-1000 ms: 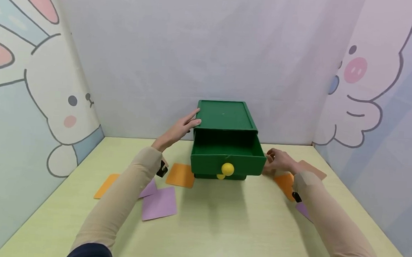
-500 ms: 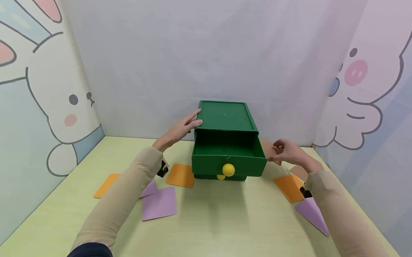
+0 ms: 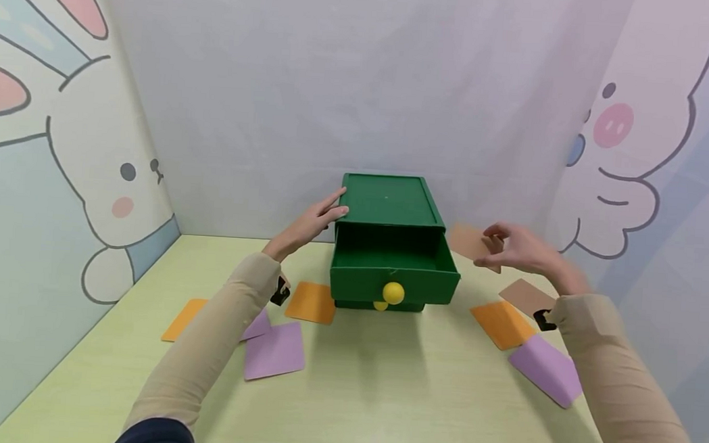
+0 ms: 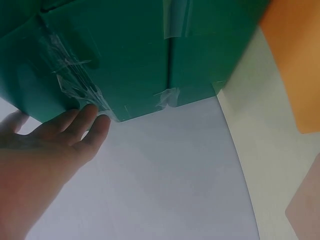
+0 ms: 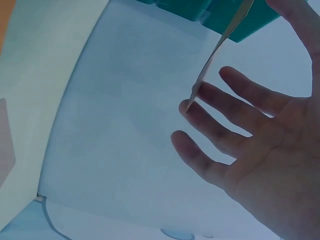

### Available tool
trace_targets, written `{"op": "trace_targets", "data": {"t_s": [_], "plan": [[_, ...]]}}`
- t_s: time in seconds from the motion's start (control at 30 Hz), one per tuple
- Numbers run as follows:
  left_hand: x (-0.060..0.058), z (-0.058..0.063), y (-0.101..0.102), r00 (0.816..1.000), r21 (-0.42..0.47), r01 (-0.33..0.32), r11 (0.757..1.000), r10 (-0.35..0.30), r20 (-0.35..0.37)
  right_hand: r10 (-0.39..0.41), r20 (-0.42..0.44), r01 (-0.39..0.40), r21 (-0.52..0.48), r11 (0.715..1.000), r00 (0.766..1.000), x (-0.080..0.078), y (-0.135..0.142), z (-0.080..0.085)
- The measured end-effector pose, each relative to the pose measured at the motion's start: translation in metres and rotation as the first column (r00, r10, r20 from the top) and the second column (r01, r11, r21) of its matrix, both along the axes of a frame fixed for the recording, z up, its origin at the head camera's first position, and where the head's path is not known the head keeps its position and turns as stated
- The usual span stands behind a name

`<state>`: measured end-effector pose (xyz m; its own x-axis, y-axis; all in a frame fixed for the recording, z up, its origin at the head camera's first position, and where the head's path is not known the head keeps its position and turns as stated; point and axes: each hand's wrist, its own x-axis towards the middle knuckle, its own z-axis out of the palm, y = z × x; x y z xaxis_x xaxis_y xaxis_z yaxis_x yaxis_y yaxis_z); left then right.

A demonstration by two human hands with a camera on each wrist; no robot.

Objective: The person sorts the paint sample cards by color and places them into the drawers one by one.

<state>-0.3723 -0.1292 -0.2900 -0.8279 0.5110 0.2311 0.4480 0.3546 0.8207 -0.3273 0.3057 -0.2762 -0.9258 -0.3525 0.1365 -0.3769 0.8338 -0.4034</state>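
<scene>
A green drawer box [image 3: 390, 200] stands at the middle back, its upper drawer [image 3: 359, 283] pulled out with nothing seen inside. My left hand [image 3: 308, 225] rests against the box's top left edge, fingers extended; the left wrist view shows the fingertips along the taped green side [image 4: 130, 65]. To the right of the box, my right hand [image 3: 523, 251] pinches a tan card [image 3: 466, 242] in the air. In the right wrist view this card is nearly edge-on, running between the thumb side and the middle fingertips.
On the right of the table lie another tan card [image 3: 526, 296], an orange card [image 3: 502, 324] and a purple card [image 3: 546, 370]. Left of the box are orange cards [image 3: 311, 303] and purple cards [image 3: 275, 352]. Yellow knobs [image 3: 393, 293] stick out in front. Walls close in the back and sides.
My right hand has risen and moved right from beside the box with the tan card, uncovering the cards on the right. My left hand has stayed on the box.
</scene>
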Motion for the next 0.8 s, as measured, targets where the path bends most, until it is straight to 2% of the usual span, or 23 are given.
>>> {"op": "trace_targets", "data": {"t_s": [0.4,0.63,0.8], "plan": [[0.002,0.004,0.001,1.000,0.008,0.009,1.000,-0.009,0.011,-0.028,-0.034,0.027,-0.024,0.999,0.999,0.024,-0.007,0.038],[0.001,0.002,0.000,1.000,0.001,0.004,1.000,-0.004,0.013,0.040,-0.095,-0.044,-0.046,0.998,0.995,0.032,-0.020,0.050],[0.017,0.017,0.003,0.999,-0.005,0.014,1.000,-0.014,0.046,0.078,-0.120,-0.081,-0.020,0.996,0.990,0.040,-0.035,0.058]]}}
